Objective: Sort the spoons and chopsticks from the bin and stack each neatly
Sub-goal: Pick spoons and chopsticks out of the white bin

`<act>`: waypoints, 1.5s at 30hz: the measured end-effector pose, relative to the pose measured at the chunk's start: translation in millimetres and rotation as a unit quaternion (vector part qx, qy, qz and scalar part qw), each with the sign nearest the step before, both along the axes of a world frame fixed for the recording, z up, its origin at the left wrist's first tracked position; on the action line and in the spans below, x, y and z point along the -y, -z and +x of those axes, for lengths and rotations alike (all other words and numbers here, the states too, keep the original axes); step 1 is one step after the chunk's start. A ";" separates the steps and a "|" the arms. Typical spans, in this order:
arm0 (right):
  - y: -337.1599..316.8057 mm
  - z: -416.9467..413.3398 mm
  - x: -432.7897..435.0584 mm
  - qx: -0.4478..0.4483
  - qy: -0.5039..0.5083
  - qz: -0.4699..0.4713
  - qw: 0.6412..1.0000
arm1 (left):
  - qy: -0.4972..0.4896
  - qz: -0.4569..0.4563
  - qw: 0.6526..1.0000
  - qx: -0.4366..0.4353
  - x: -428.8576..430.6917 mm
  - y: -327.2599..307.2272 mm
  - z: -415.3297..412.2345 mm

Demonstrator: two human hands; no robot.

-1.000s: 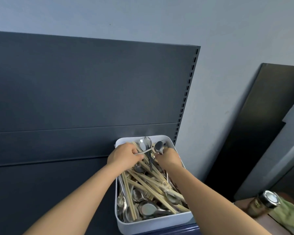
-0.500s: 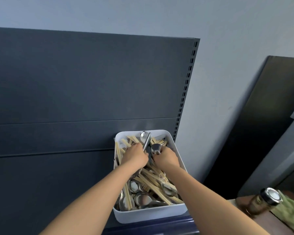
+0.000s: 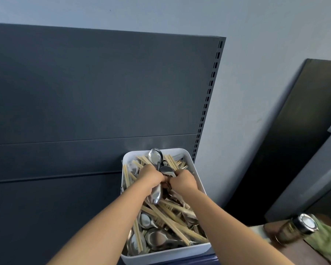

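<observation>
A white bin holds a jumble of metal spoons and wooden chopsticks. Both hands are over its far half. My left hand grips a bundle of spoons; bowls stick out above my fist and another below it. My right hand is curled close beside it and holds a spoon whose bowl points toward the left hand. The fingers of both hands are mostly hidden.
The bin stands against a dark grey shelf back panel with a slotted upright. At the lower right is a jar with a metal lid beside a green cloth. A dark board leans on the wall.
The spoons in my left hand have tilted more upright and both hands have drawn closer together. The view has shifted slightly.
</observation>
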State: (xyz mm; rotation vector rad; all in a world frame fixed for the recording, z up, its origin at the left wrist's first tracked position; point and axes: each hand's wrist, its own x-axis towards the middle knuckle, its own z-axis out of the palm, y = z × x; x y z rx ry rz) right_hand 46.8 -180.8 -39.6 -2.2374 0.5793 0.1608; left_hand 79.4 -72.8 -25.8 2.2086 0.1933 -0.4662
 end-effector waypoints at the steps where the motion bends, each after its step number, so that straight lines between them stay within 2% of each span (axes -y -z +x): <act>1: 0.1 0.8 -0.4 0.004 0.003 0.015 1.000 | -0.008 -0.014 1.000 -0.004 -0.3 0.6 -0.9; 6: -3.9 -0.5 -7.5 0.038 0.011 0.054 0.998 | -0.035 -0.085 0.995 -0.027 -1.8 -2.0 -9.3; 9: -9.6 -5.6 -13.6 0.094 0.022 0.022 0.995 | -0.039 -0.098 0.994 0.007 -7.7 -8.4 -15.0; 15: -31.1 -16.2 -49.6 0.219 0.007 0.057 0.974 | -0.070 -0.124 0.985 0.094 -47.0 -26.9 -39.1; 23: -42.6 -45.8 -142.5 0.271 -0.088 0.123 0.951 | -0.133 -0.124 0.970 0.164 -141.3 -49.0 -91.5; 32: -27.6 -88.2 -294.6 0.215 -0.198 0.201 0.935 | -0.226 -0.078 0.956 0.170 -292.7 -36.7 -147.6; 45: 1.0 -133.9 -538.2 0.161 -0.258 0.213 0.929 | -0.265 -0.006 0.953 0.144 -530.2 -8.2 -202.6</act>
